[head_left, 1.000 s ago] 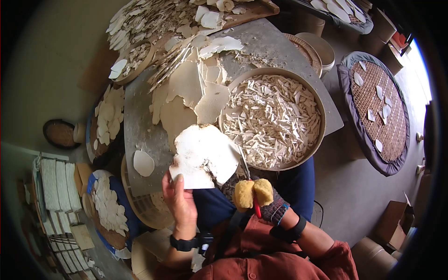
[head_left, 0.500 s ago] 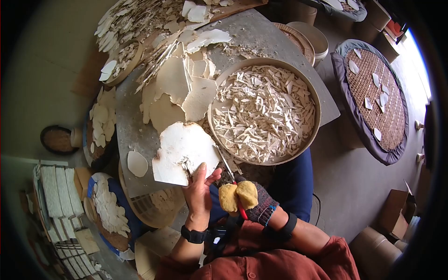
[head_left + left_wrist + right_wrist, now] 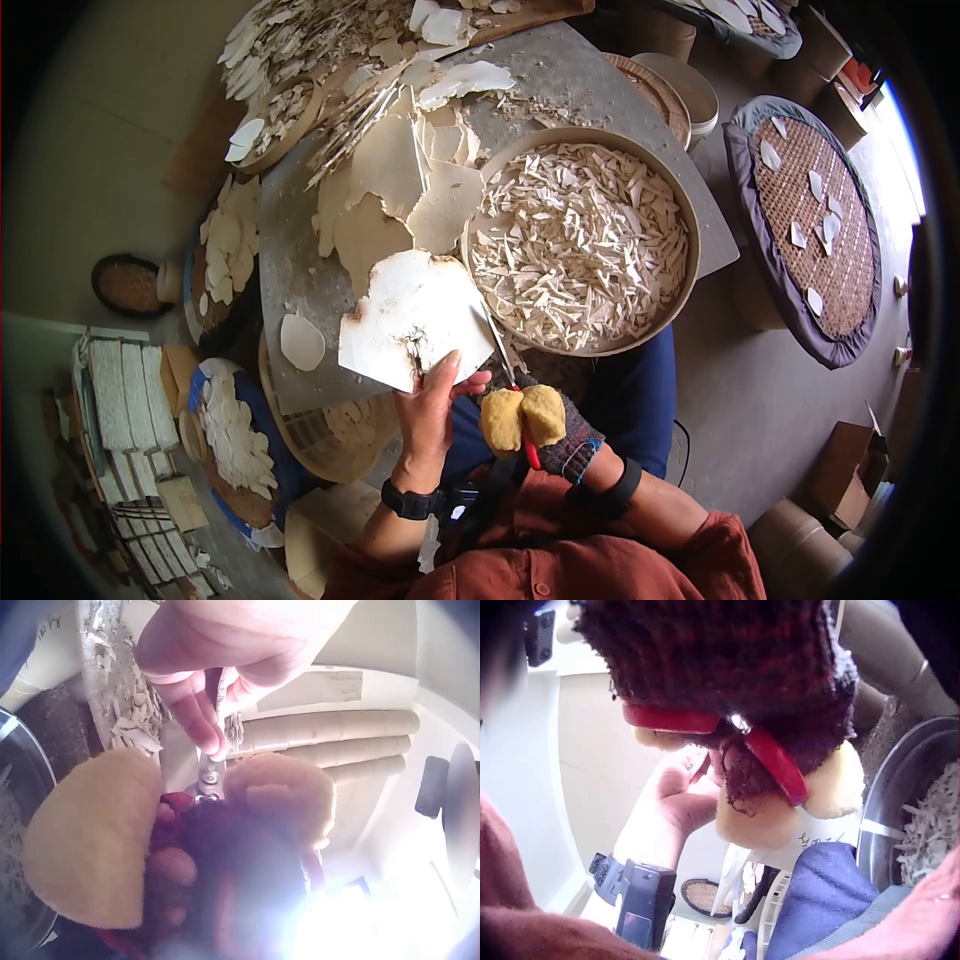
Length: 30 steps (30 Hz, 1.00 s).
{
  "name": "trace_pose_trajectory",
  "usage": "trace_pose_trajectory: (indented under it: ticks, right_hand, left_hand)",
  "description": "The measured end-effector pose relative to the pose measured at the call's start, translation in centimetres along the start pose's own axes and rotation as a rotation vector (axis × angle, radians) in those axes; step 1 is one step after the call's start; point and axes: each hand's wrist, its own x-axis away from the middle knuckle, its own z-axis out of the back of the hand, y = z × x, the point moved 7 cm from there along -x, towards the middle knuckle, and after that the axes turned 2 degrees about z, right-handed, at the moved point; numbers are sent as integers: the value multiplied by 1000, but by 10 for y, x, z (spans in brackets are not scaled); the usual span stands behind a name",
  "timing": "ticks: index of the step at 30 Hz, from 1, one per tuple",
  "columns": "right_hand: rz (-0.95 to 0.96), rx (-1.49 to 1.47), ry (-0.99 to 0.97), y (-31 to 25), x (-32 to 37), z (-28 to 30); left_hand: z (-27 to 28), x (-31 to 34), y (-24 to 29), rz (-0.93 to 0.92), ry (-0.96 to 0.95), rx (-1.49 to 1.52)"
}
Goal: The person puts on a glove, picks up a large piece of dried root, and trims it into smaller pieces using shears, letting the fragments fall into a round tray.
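My bare left hand (image 3: pixel 428 405) pinches a flat, brittle-looking white sheet (image 3: pixel 440 300) by its lower edge, thumb on top. The sheet has a ragged brown upper edge and a brown-rimmed split near the thumb. My right hand (image 3: pixel 572 440), in a dark knitted glove, grips red-handled scissors (image 3: pixel 531 450) wrapped with yellow foam padding (image 3: pixel 500 420). Their blade (image 3: pixel 494 335) lies along the sheet's right edge. In the left wrist view the scissors' pivot (image 3: pixel 210 780) sits right below the left fingertips. In the right wrist view the gloved fingers curl round the red handles (image 3: pixel 776 765).
A round tray (image 3: pixel 690 270) full of narrow white offcuts stands right of the sheet. Larger cream sheets (image 3: pixel 385 165) are stacked behind it on the grey table (image 3: pixel 290 220). One rounded white piece (image 3: pixel 302 342) lies at left. A woven tray (image 3: pixel 790 200) with several pieces stands far right.
My left hand has shifted from the sheet's lower left corner to its lower right edge, near the split. The sheet has moved slightly left and up. The right hand still grips the scissors beside it.
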Motion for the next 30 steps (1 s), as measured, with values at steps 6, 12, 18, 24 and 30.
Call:
trace_pose_trajectory:
  ticks: [6,12,18,24,30]
  right_hand:
    - [-27,-218,87,25,5,-6]
    - [-140,-542,142,28,0,-7]
    - [-144,-398,139,12,0,9]
    - [-72,-67,81,14,5,13]
    - [-45,-263,44,5,8,12]
  left_hand:
    - [0,-1,1,17,1,11]
    - [-11,7,12,-16,-45,21]
    - [1,6,-6,38,-90,10]
    - [-3,5,0,156,-162,5]
    - [1,1,8,142,-228,-38]
